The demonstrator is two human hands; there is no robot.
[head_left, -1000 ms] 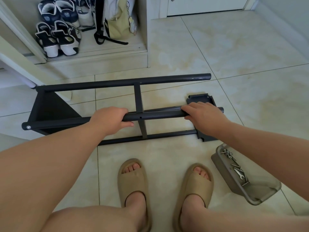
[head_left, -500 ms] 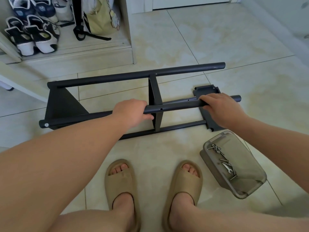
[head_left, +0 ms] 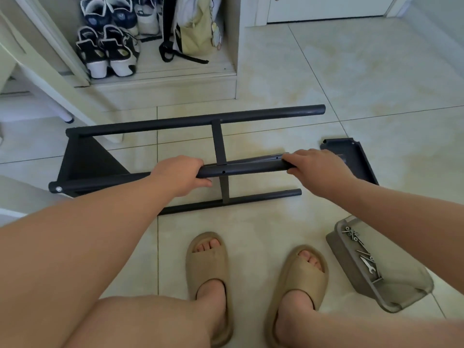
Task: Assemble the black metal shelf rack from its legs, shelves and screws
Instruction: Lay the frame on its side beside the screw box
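Downward, two hands gripped one rack leg (head_left: 251, 169).
Left hand (head_left: 180, 174) curled round its middle; right hand (head_left: 316, 169) curled nearer its end; screw tray (head_left: 346, 267) lay near it.

Matt black metal rack (head_left: 218, 144), glossy tiled floor (head_left: 326, 79), grey plastic tray (head_left: 351, 272).

Part of loose shelf (head_left: 359, 159) behind right hand (head_left: 316, 169)

I see the black rack frame (head_left: 218, 144) lying on its side on the floor (head_left: 376, 71), with a triangular shelf (head_left: 85, 159) fixed at its left end. My left hand (head_left: 180, 175) and right hand (head_left: 313, 167) grip its raised leg tube (head_left: 251, 168). A loose black shelf (head_left: 351, 156) lies at its right end. Screws (head_left: 352, 234) sit in a grey tray (head_left: 346, 267).
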